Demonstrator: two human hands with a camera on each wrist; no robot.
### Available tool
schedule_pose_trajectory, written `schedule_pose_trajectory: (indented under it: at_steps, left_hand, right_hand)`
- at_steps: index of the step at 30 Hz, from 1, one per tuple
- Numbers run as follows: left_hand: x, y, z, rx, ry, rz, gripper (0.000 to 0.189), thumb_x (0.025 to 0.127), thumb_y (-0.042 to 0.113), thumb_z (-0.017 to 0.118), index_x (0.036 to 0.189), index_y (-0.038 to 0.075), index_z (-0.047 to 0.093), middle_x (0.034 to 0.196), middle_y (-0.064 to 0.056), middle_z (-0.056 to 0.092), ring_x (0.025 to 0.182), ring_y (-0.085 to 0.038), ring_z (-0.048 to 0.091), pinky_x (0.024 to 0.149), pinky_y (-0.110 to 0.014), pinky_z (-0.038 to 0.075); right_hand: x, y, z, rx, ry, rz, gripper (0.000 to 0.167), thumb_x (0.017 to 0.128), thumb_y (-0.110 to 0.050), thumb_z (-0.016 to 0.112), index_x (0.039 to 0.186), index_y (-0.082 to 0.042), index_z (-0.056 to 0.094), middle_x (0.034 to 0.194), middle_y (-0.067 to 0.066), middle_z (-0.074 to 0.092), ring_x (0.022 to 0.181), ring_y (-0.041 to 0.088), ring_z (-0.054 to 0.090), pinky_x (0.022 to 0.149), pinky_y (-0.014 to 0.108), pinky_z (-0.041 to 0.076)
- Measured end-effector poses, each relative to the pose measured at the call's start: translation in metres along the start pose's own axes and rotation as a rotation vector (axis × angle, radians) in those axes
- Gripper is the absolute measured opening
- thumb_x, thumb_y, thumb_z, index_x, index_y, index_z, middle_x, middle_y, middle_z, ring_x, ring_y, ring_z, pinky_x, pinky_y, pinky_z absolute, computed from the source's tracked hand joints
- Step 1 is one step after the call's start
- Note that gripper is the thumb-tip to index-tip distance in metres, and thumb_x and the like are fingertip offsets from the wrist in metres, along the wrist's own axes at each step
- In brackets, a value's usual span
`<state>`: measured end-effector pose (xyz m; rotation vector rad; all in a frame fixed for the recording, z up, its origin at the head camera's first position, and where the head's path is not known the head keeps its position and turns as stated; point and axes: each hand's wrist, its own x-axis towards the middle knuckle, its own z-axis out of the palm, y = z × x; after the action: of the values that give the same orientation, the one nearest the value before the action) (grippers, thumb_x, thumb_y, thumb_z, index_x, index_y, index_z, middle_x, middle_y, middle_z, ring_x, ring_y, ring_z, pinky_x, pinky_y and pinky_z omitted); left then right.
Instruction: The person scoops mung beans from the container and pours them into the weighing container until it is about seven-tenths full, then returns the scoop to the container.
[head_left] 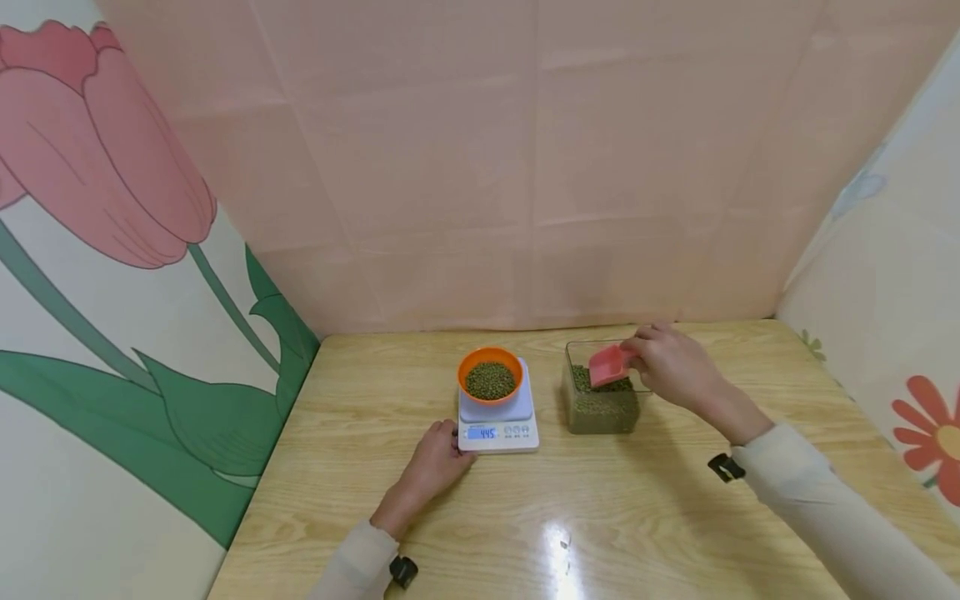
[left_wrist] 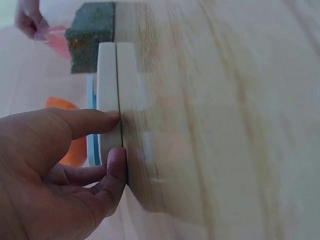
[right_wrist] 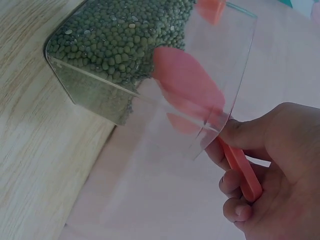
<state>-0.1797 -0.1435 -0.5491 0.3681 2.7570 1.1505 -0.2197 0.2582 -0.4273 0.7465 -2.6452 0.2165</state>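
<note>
My right hand [head_left: 678,367] grips the handle of a pink scoop [head_left: 608,365]. The scoop's bowl dips inside a clear plastic container [head_left: 600,417], its tip at the surface of the green mung beans [right_wrist: 117,47]. At the left front corner of a white kitchen scale [head_left: 498,442], my left hand [head_left: 435,460] holds the edge with thumb and curled fingers, as the left wrist view [left_wrist: 60,170] shows. On the scale's platform stands an orange bowl [head_left: 467,367] with mung beans in it. The lit display seems to read 445.
The wooden table [head_left: 360,392] runs back to a pink cloth wall [head_left: 420,208]. Walls with painted flowers stand at left and right. The container is just right of the scale, a small gap between them. A light reflection shows near the front.
</note>
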Motion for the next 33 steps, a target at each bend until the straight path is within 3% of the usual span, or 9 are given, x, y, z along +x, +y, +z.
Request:
schedule_pose_trajectory:
  at_steps: [13,25,33]
  left_hand:
    - [0.001,0.001,-0.001,0.019,0.004,0.004,0.041,0.094,0.016,0.082,0.122,-0.006,0.063,0.100,-0.007,0.058,0.084,-0.013,0.057,0.069,-0.021,0.052]
    - [0.002,0.002,-0.001,0.014,0.001,0.011,0.038,0.094,0.015,0.081,0.120,-0.005,0.063,0.100,-0.008,0.058,0.084,-0.013,0.057,0.069,-0.022,0.052]
    - [0.002,0.001,0.000,0.015,0.014,0.011,0.039,0.092,0.013,0.083,0.119,-0.007,0.064,0.099,-0.009,0.059,0.084,-0.014,0.058,0.069,-0.022,0.053]
  right_hand:
    - [0.005,-0.001,0.008,-0.041,-0.048,0.001,0.019,0.088,-0.004,0.082,0.106,0.000,0.080,0.096,0.015,0.076,0.093,0.038,0.069,0.090,0.054,0.056]
    - [0.007,-0.005,0.014,-0.015,-0.049,-0.005,0.018,0.088,-0.001,0.080,0.106,0.002,0.079,0.096,0.016,0.076,0.091,0.036,0.066,0.083,0.052,0.058]
    - [0.009,-0.008,0.020,0.013,-0.088,0.019,0.021,0.090,0.001,0.076,0.111,0.002,0.079,0.104,0.017,0.078,0.093,0.035,0.065,0.081,0.052,0.059]
